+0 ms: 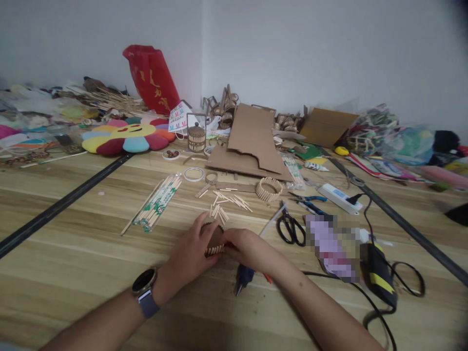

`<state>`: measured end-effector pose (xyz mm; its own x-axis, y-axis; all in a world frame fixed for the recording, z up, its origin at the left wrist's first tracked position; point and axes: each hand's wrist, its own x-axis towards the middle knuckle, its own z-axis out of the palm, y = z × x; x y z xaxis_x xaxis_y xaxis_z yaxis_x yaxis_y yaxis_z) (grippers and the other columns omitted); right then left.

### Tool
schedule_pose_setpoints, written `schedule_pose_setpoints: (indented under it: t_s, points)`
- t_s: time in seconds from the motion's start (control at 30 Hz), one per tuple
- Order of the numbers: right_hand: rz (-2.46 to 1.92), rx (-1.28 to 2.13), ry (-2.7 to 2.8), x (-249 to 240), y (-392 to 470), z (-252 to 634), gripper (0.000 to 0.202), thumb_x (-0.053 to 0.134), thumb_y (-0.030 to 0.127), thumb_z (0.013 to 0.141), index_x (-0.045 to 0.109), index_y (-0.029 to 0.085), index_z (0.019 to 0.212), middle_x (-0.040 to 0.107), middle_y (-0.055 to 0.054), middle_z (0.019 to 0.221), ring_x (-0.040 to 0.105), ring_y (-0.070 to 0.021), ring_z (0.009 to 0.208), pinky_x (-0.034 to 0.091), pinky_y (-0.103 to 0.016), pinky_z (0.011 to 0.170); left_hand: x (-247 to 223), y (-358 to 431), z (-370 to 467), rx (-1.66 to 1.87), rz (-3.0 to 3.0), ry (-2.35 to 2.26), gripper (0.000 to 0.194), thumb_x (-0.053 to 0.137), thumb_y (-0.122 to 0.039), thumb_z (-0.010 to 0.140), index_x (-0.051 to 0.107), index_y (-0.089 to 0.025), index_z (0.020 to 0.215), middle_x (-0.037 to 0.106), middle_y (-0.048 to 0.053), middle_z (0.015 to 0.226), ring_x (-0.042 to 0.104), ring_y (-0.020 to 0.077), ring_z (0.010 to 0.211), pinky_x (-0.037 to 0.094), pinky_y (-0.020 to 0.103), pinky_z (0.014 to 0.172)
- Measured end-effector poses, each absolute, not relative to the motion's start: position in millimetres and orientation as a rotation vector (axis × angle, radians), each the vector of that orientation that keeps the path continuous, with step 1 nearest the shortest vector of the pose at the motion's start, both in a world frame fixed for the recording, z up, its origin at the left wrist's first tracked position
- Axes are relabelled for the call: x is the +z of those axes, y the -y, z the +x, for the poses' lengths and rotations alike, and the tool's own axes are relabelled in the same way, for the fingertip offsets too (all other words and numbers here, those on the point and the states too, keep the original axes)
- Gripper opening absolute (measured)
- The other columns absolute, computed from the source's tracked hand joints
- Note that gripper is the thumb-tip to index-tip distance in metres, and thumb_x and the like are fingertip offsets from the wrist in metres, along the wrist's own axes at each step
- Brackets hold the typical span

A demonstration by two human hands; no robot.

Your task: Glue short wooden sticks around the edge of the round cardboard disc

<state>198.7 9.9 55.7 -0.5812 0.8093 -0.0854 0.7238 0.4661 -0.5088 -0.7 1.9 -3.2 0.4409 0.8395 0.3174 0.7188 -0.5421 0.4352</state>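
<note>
My left hand (188, 248), a watch on its wrist, curls around a small round cardboard piece (215, 235) edged with short wooden sticks. At the piece's right rim, the fingers of my right hand (246, 247) are pinched together; what lies between them is hidden. Just beyond both hands lie short cut stick pieces (219, 213). A ring of upright sticks (268, 189) stands farther back on the right. Under my right wrist rests a blue glue gun (244, 279), partly covered by the hand.
Black scissors (291, 230), pliers (310, 198) and a power strip (340, 198) lie to the right, with cables nearby. Packaged wooden sticks (158, 202) lie left. Cardboard sheets (252, 136) and a finished-looking small wooden bucket (196, 137) stand behind, near a flower cushion (129, 135).
</note>
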Motion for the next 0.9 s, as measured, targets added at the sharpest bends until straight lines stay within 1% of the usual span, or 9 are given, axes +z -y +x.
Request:
schedule_pose_setpoints:
  t_s: [0.2,0.33,0.47,0.6,0.77,0.9]
  points:
    - [-1.329,0.762,2.525,50.5,-9.7,199.2,0.011,0.06,0.011,0.089,0.069,0.016,0.087,0.075,-0.007,0.09,0.067,-0.0208,0.082,0.041,-0.025,0.07,-2.0,-2.1,-0.4,0.744,2.472,-1.356,0.077,0.077,-0.016,0.078,0.039,-0.027,0.144,0.033,0.019,0.158,0.049,0.0388,0.139,0.05,0.058,0.107]
    - [-1.301,0.783,2.511,50.9,-9.9,199.5,0.011,0.061,0.009,0.087,0.068,0.016,0.088,0.076,-0.007,0.092,0.067,-0.02,0.083,0.042,-0.024,0.071,-0.7,-2.2,-0.5,0.724,2.482,-1.349,0.076,0.077,-0.016,0.078,0.039,-0.025,0.144,0.033,0.02,0.158,0.048,0.039,0.14,0.05,0.057,0.108]
    - [-1.283,0.785,2.517,51.7,-10.0,199.8,0.012,0.058,0.009,0.089,0.068,0.017,0.088,0.075,-0.007,0.092,0.066,-0.0192,0.083,0.043,-0.024,0.072,-0.4,-2.3,-0.8,0.72,2.48,-1.347,0.076,0.077,-0.015,0.077,0.041,-0.025,0.144,0.034,0.019,0.157,0.049,0.0388,0.139,0.051,0.057,0.107]
    - [-1.241,0.73,2.556,47.5,-11.7,201.2,0.009,0.061,0.01,0.09,0.067,0.017,0.089,0.074,-0.007,0.091,0.066,-0.0202,0.084,0.043,-0.025,0.072,-1.2,-2.1,-1.2,0.738,2.472,-1.352,0.075,0.076,-0.016,0.078,0.041,-0.027,0.143,0.035,0.017,0.157,0.049,0.0379,0.139,0.052,0.056,0.106]
    - [-1.177,0.649,2.612,46.1,-14.2,202.7,0.008,0.063,0.012,0.093,0.068,0.017,0.09,0.073,-0.007,0.095,0.065,-0.0216,0.092,0.045,-0.027,0.078,-1.9,-1.8,-0.8,0.732,2.46,-1.36,0.076,0.078,-0.017,0.077,0.042,-0.027,0.143,0.035,0.016,0.158,0.049,0.0366,0.139,0.052,0.053,0.107]
    - [-1.172,0.574,2.668,50.2,-14.0,202.0,0.006,0.065,0.012,0.093,0.069,0.017,0.092,0.074,-0.008,0.097,0.065,-0.0224,0.094,0.045,-0.028,0.08,-2.1,-2.1,-0.3,0.725,2.46,-1.379,0.074,0.077,-0.017,0.077,0.043,-0.026,0.142,0.036,0.017,0.158,0.048,0.0375,0.139,0.051,0.055,0.107]
